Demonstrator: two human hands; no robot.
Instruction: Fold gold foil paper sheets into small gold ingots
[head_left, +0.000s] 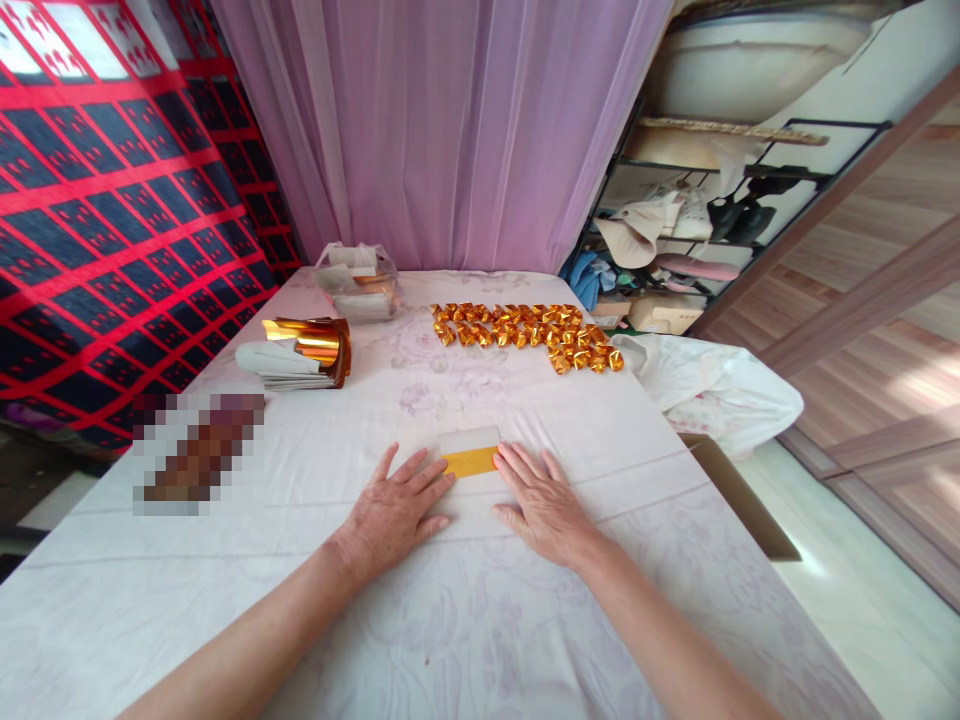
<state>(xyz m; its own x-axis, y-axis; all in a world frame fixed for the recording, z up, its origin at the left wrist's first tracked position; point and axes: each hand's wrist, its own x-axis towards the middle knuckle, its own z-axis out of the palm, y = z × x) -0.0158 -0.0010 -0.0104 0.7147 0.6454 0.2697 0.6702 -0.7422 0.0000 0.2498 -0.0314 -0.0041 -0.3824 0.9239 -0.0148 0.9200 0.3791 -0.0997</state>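
Observation:
A sheet of gold foil paper (471, 462) lies flat on the cloth-covered table, with a pale strip along its far edge. My left hand (396, 505) rests palm down with fingers spread, its fingertips touching the sheet's left end. At the right end, the fingertips of my right hand (541, 500) press on the paper, fingers stretched out and thumb apart. Both hands are open and grasp nothing. Beyond them stand several folded gold foil pieces (525, 330) in rows.
A curved stack of gold and grey paper (307, 355) stands at the left, in front of a clear plastic bag (358, 285) with more paper. A pixelated brownish item (202, 450) lies near the left edge. A white bag (720, 390) and cardboard box (739, 495) adjoin the right edge.

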